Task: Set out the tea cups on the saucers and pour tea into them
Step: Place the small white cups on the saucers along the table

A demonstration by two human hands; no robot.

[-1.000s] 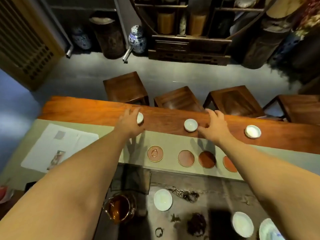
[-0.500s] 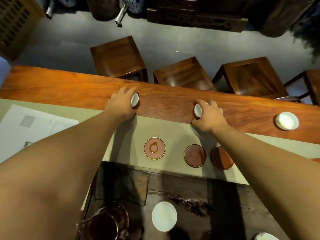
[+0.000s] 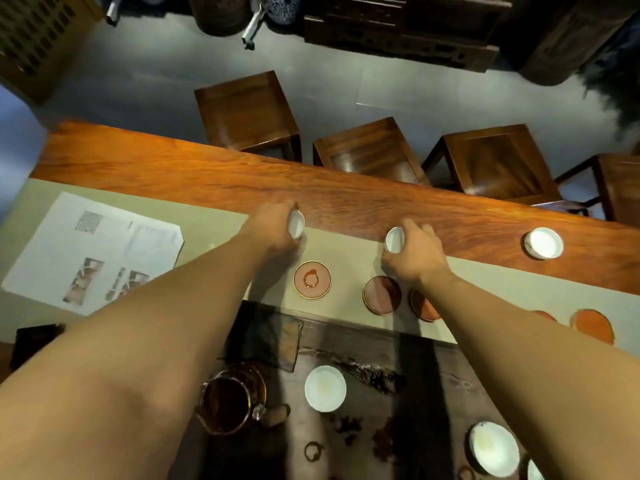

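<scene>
wooden table [image 3: 346, 199]: fingers of each hand curled round white cup.

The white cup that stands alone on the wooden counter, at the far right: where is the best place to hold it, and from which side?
Take the lone white cup by its rim, thumb on one side and fingers on the opposite side, coming from above. It stands upright with its mouth open, shows no handle, and the wooden counter around it is bare, so nothing blocks the grip. The right hand is nearer, but it holds another cup.
</scene>
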